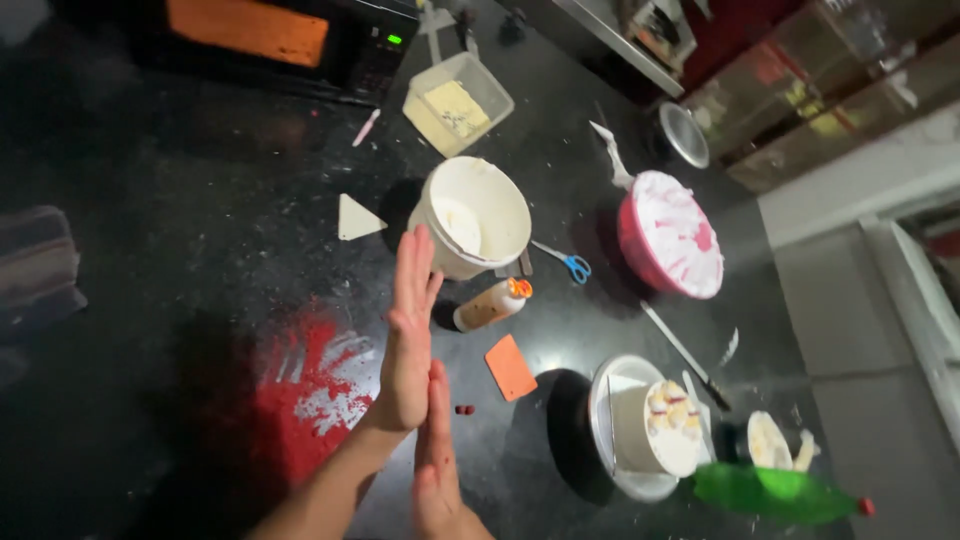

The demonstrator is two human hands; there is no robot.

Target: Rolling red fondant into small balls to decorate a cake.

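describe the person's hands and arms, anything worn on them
Both arms are bare as far as the picture shows: no sleeves, gloves, watch or bracelet in view, and no rings that can be made out. The left hand and the right hand carry reddish smears and specks on the fingers and palms, much like the red powder spread on the dark countertop.

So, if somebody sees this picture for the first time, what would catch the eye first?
Probably the two hands pressed palm to palm low in the middle, the left hand above the right hand, both holding nothing. Just left of them a bright red powder smear stands out on the dark counter. To the right, the pink bowl streaked with white cream and the small frosted cake on a metal stand also draw attention.
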